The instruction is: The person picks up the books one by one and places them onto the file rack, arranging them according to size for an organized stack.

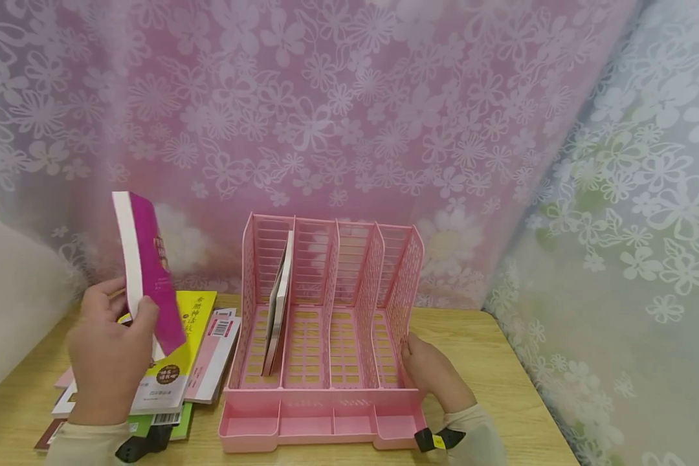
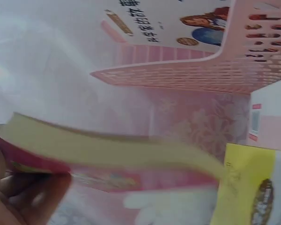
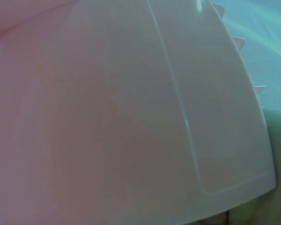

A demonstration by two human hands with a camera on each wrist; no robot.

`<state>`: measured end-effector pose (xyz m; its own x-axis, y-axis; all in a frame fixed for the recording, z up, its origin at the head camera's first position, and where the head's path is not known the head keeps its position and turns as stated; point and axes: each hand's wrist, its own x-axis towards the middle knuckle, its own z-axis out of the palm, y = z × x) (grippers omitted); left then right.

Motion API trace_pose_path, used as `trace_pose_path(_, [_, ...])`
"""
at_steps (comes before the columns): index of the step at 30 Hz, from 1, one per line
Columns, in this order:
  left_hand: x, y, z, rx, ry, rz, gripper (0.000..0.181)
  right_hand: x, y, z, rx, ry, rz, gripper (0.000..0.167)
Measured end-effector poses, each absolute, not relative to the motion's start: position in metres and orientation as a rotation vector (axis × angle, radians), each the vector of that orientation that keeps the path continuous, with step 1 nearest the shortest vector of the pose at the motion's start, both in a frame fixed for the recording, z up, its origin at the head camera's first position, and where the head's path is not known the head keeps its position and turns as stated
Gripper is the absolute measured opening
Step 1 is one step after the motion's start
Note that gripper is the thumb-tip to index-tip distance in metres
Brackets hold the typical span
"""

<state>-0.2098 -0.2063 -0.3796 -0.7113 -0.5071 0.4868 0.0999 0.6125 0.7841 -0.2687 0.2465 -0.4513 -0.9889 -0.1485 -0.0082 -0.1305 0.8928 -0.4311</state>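
My left hand (image 1: 107,349) grips a thick magenta book (image 1: 154,272) by its lower part, thumb on one side and fingers on the other. The book stands nearly upright in the air, left of a pink desktop file rack (image 1: 332,395); in the left wrist view its page edges (image 2: 107,147) face the camera. A thin book (image 1: 279,304) leans in the rack's leftmost slot. My right hand (image 1: 437,372) touches the rack's outer right side; most of its fingers are hidden. A pink plastic surface (image 3: 107,117) fills most of the right wrist view.
Below the held book lies a loose pile with a yellow-and-white book (image 1: 195,323) and a pink-and-white book (image 1: 215,356). The rack has shallow trays (image 1: 305,421) along its front. The wooden table (image 1: 472,336) meets flowered curtains (image 1: 355,129) behind and at the right.
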Motion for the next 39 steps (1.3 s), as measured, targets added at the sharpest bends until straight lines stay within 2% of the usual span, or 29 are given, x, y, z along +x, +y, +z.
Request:
trace_pose_path(7, [-0.219,-0.203,-0.394,0.311,-2.098,-1.149,0.049,-0.271,0.246,-0.451,-0.216,3.022,-0.651,0.038])
trace_pose_path(14, [-0.216,-0.207,-0.387,0.398,-2.267,-1.130,0.049,-0.273,0.247,-0.450,-0.202,3.014,-0.654,0.041])
trace_pose_path(20, [-0.217,-0.205,-0.384,0.349,-2.492,-1.116,0.068,-0.271,0.249,-0.451,-0.172,2.996,-0.696,0.043])
trace_pose_path(28, [-0.214,-0.215,-0.383,0.395,-2.652,-1.131,0.081,-0.271,0.246,-0.452,-0.186,2.985,-0.731,0.044])
trace_pose_path(33, [-0.213,-0.222,-0.382,0.311,-2.772,-1.084,0.090,-0.271,0.245,-0.453,-0.187,2.985,-0.731,0.043])
trace_pose_path(35, [-0.213,-0.224,-0.381,0.274,-2.806,-1.074,0.090,-0.271,0.246,-0.453,-0.185,2.987,-0.721,0.043])
trace_pose_path(39, [-0.212,-0.226,-0.382,0.242,-2.763,-1.142,0.079,-0.270,0.247,-0.454,-0.180,2.989,-0.711,0.043])
